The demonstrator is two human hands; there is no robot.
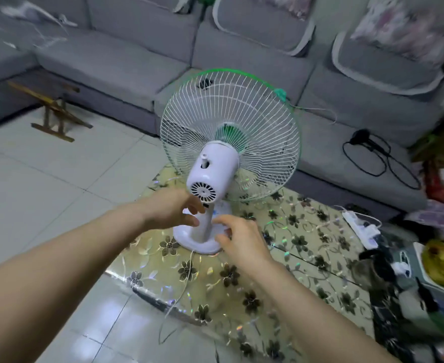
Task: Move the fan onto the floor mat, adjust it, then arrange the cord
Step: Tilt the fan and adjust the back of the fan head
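Observation:
A white table fan [213, 169] with a green-rimmed wire cage stands upright on the flower-patterned floor mat [294, 247], its back toward me. My left hand [175, 208] hovers just left of the fan's neck, fingers apart, fingertips near the stem. My right hand [237, 238] is spread at the right side of the round base, fingers curled close to it; I cannot tell whether they touch. The fan's thin white cord [186, 281] trails from the base toward me across the mat and onto the tiles.
A grey sectional sofa [137, 64] runs along the back and left. A wooden folding stand [55, 113] lies on the tiles at left. A black cable [383, 155] rests on the sofa at right, with a white power strip [359, 224] and cluttered bags at far right.

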